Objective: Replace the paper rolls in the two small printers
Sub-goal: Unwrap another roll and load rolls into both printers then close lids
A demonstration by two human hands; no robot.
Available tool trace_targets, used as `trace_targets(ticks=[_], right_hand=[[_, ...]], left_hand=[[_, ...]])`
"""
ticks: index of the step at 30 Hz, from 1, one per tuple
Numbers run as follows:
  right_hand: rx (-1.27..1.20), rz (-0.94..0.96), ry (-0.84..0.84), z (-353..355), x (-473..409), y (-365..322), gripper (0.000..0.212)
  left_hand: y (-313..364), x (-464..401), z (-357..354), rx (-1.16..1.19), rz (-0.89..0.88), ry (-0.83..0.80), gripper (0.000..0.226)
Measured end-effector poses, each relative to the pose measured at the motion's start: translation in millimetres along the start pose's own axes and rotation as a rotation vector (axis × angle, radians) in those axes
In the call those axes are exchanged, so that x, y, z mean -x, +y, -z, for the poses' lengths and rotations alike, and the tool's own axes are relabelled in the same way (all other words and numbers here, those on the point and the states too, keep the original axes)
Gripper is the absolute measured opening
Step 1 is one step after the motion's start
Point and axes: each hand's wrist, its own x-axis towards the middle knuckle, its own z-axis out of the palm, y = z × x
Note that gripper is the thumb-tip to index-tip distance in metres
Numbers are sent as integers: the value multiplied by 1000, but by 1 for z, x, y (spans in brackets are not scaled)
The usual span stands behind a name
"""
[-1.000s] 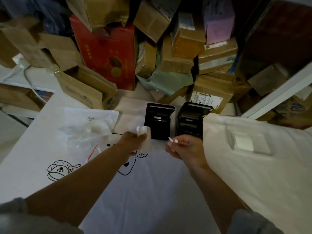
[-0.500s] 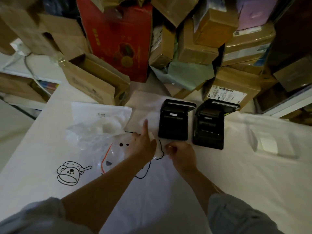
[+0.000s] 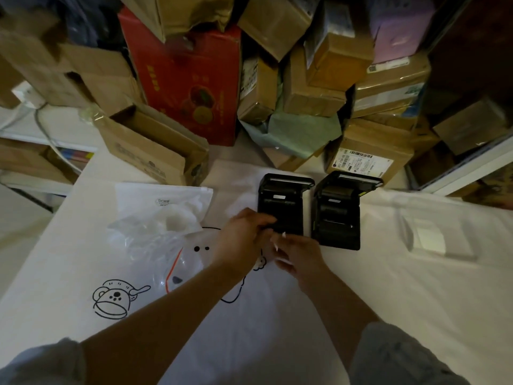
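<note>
Printers: two small black printers, the left printer point(image 3: 281, 208) and the right printer point(image 3: 340, 213), stand side by side near the far edge of the table point(image 3: 388, 287), lids up.
Left hand point(image 3: 241, 240): fingers curled at the left printer's front edge; what they hold is hidden.
Right hand point(image 3: 298, 255): just beside the left hand, fingers bent; I cannot tell if it holds anything.
Plastic bag point(image 3: 163, 218): clear, lying left of the printers.
Cardboard boxes point(image 3: 305, 79): piled up behind the table.
</note>
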Motion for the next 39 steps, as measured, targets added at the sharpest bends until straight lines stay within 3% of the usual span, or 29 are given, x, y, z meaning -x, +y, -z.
trace_targets(ticks=[2, 4, 8, 13, 19, 24, 27, 33, 37, 39], right_hand=[[-282, -110, -90, 9, 11, -9, 15], [-383, -131, -149, 15, 20, -17, 18], [-366, -121, -204, 20, 31, -30, 13], [-340, -91, -202, 30, 31, -33, 20], [-417, -51, -60, 37, 33, -40, 26], [-586, -10, 119, 48, 34, -43, 29], [-719, 38, 118, 69, 35, -45, 30], [-710, 77, 90, 138, 25, -52, 29], [-715, 19, 175, 193, 8, -55, 22], [-675, 11, 246, 222, -8, -50, 23]], left_hand=[[8, -1, -1, 33, -100, -158, 36], [14, 0, -6, -21, -171, -191, 43], [25, -5, -6, -65, -208, -86, 31], [39, -17, -4, -95, -172, -121, 24], [67, -13, -25, 216, -1, 2, 24], [93, -30, -46, 417, 145, -25, 16], [113, -45, -59, 512, 237, -45, 14], [164, -64, -98, 434, 170, -55, 20], [197, -81, -129, 315, 105, -85, 10], [209, -90, -150, 331, 98, -71, 16]])
